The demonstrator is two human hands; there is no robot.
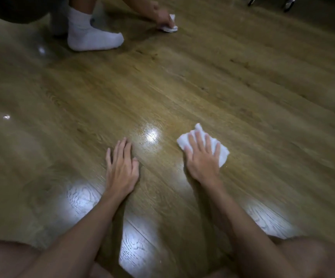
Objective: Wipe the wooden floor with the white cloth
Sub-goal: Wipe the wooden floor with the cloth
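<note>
Right hand [201, 157] flat on white cloth [220, 155]; left hand [121, 165] flat on floor [243, 93].

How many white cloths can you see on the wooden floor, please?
2. One crumpled white cloth lies under the right hand near the middle; another small white cloth is under a second person's hand at the top.

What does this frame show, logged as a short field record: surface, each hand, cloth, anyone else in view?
surface: wooden floor, glossy, with light reflections
right hand: right hand flat on the white cloth, fingers spread, pressing it to the floor
left hand: left hand flat on bare floor, holding nothing
cloth: crumpled, partly covered by the fingers
other person: white-socked foot at the top; their hand holds a second cloth on the floor
image quality: motion-blurred
</note>
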